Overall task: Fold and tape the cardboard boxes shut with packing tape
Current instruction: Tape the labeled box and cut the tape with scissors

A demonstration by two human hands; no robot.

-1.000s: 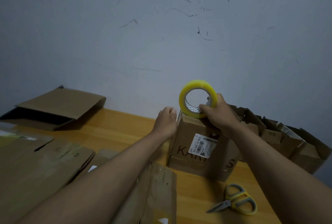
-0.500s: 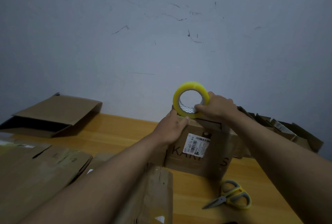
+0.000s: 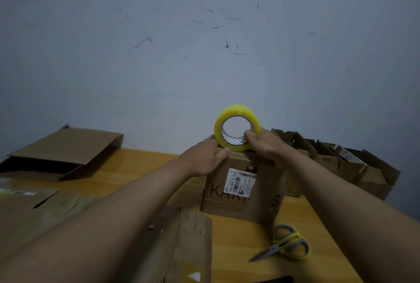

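The cardboard box (image 3: 243, 182) stands upright on the wooden worktop (image 3: 145, 164), near the wall, its printed side and white shipping label (image 3: 238, 181) facing the camera. It looks light and thin-walled, likely to slide or buckle if pushed hard, so it is best steadied along its top edge and corners, where the board is stiffest. On its top stands the roll of packing tape (image 3: 236, 127) on edge; the roll is rigid, its outer face probably slick, and the hollow core gives the surest hold. The right hand (image 3: 263, 144) grips it so, fingers (image 3: 248, 135) curled into the core from the lower right. The left hand (image 3: 204, 157) rests on the box's upper left corner beside the roll, fingers loosely bent against the board and pinching nothing that I can see. Yellow-handled scissors (image 3: 286, 245) lie on the worktop in front of the box. More open boxes (image 3: 341, 164) stand to the right, flattened cardboard (image 3: 56, 155) to the left.
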